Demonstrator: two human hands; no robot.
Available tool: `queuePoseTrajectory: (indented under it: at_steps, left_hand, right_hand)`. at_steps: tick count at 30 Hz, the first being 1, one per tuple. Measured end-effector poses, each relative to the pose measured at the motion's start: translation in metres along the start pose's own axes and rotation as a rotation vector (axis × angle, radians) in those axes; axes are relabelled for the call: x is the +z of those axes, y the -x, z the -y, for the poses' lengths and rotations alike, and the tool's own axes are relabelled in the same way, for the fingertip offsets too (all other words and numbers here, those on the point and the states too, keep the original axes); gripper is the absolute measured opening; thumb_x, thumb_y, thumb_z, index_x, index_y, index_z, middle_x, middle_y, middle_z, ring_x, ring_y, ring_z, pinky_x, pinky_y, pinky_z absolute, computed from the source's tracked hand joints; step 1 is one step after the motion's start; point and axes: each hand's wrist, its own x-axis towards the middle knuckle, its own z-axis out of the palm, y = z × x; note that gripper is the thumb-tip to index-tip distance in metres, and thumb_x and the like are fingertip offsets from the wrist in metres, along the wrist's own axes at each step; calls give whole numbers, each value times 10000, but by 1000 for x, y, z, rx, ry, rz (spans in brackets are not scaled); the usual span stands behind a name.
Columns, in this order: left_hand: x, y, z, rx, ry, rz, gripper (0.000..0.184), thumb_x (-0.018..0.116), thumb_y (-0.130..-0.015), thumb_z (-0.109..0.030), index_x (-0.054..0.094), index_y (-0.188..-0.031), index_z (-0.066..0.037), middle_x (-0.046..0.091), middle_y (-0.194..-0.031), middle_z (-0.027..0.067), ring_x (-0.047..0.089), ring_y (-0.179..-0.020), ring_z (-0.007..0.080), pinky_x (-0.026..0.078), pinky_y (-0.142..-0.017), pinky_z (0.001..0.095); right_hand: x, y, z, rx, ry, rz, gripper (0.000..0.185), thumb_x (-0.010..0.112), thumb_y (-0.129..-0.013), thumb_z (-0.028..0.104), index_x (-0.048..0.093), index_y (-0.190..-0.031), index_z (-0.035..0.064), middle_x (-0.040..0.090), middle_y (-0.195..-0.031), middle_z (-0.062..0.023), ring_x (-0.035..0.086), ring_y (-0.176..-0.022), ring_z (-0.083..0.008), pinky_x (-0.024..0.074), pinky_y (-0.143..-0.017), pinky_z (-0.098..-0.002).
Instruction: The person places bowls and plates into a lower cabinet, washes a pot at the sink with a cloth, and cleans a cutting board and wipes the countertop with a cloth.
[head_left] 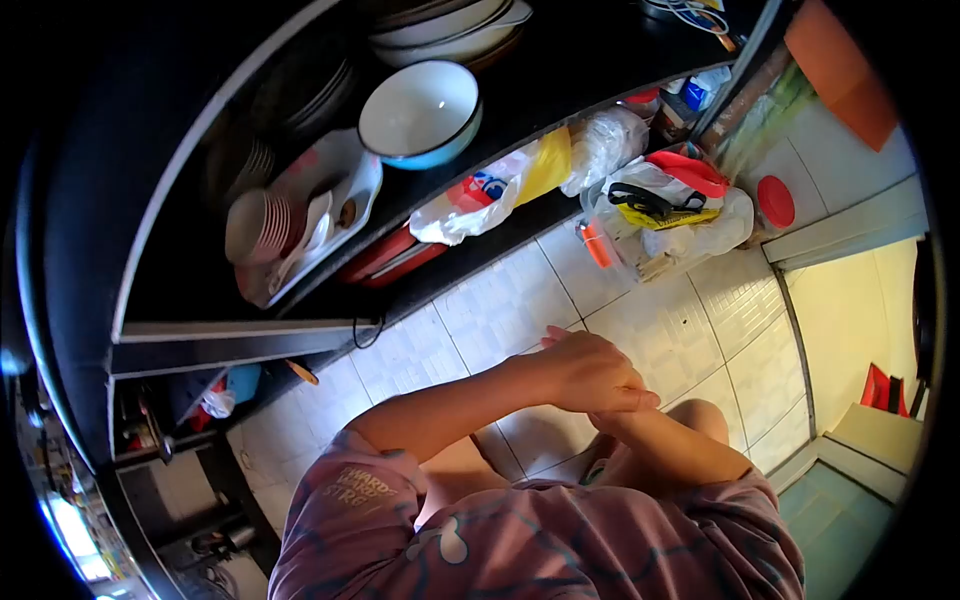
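My left hand (592,372) lies across my right wrist, its fingers bent round it. Beneath it is my right hand (553,337), mostly hidden; its fingertips stick out stretched past the far side of my left hand. Nothing is seen in my right hand, though its palm is hidden. Both forearms cross low over the tiled floor (510,290), in front of my bent knees.
A dark shelf holds a white and blue bowl (420,113), stacked cups (262,228) in a tray (352,190), and plates. Below are plastic bags (465,205). A clear bin (612,245) with bags stands on the floor, near a red lid (775,201).
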Motion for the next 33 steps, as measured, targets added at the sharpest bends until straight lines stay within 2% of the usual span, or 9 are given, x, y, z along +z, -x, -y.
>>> queuePoseTrajectory:
  at_steps: [5, 8, 13, 14, 16, 18, 24, 29, 33]
  left_hand:
    - [-28, -51, -26, 115, 45, 221, 478, 478, -880, -501, 711, -1032, -112, 677, -941, 201, 636, -839, 382, 482, -788, 459]
    - [-25, -63, -43, -69, 8, 302, 414, 483, -883, -424, 662, -1131, -144, 669, -1011, 177, 628, -929, 364, 482, -802, 432]
    - [20, -44, -40, -149, -50, 125, 414, 545, -812, -415, 671, -1083, -128, 653, -1050, 164, 613, -944, 379, 481, -845, 464]
    - [26, -27, -48, -176, -41, 131, 399, 550, -806, -399, 665, -1070, -122, 645, -1041, 161, 608, -943, 373, 479, -842, 457]
    - [31, 23, -73, -201, 27, 169, 371, 561, -793, -367, 654, -1044, -110, 629, -1024, 153, 597, -941, 360, 476, -834, 445]
    - [26, 84, -105, -200, 116, 182, 343, 571, -780, -335, 643, -1018, -97, 613, -1007, 146, 586, -939, 347, 472, -826, 432]
    - [-45, 244, -222, -141, 273, -8, 266, 601, -742, -238, 608, -939, -61, 564, -955, 125, 554, -934, 309, 462, -803, 395]
    - [-95, 343, -319, -150, 182, -346, 213, 626, -709, -158, 580, -874, -30, 523, -912, 107, 527, -929, 278, 454, -784, 364]
    - [-119, 433, -380, -458, 204, -458, 234, 624, -716, -161, 568, -895, -22, 509, -943, 119, 535, -950, 308, 461, -819, 404]
  right_hand:
    - [-8, 7, 5, -21, -86, -23, 556, 464, -976, 346, 304, -1443, 90, 422, -1403, -124, 489, -1222, -263, 396, -1014, -407]
    - [-10, 29, 2, 9, -132, -59, 588, 464, -975, 373, 276, -1457, 93, 400, -1418, -133, 479, -1231, -272, 386, -1024, -416]
    - [28, 65, 4, 106, -169, -113, 632, 451, -977, 411, 229, -1481, 102, 363, -1446, -156, 460, -1253, -300, 380, -1035, -438]
    - [37, 76, 8, 147, -185, -31, 578, 440, -989, 318, 236, -1479, 91, 352, -1447, -156, 426, -1282, -316, 385, -1031, -448]
    - [40, 83, -8, 529, -441, 105, 590, 548, -947, 199, 276, -1460, 90, 398, -1409, -137, 437, -1270, -296, 385, -1045, -444]
    - [68, 107, -6, 667, -392, 163, 587, 558, -940, 199, 290, -1450, 87, 404, -1403, -137, 441, -1265, -293, 387, -1043, -439]
    - [187, 183, 49, 844, -42, 343, 576, 588, -919, 196, 333, -1422, 78, 423, -1388, -135, 454, -1252, -284, 394, -1035, -424]
    - [274, 238, 82, 983, 327, 635, 567, 613, -902, 194, 368, -1398, 70, 439, -1375, -134, 465, -1240, -276, 400, -1029, -411]
    - [360, 260, 102, 1019, 615, 965, 560, 633, -888, 193, 396, -1378, 63, 452, -1365, -133, 474, -1231, -270, 405, -1023, -400]
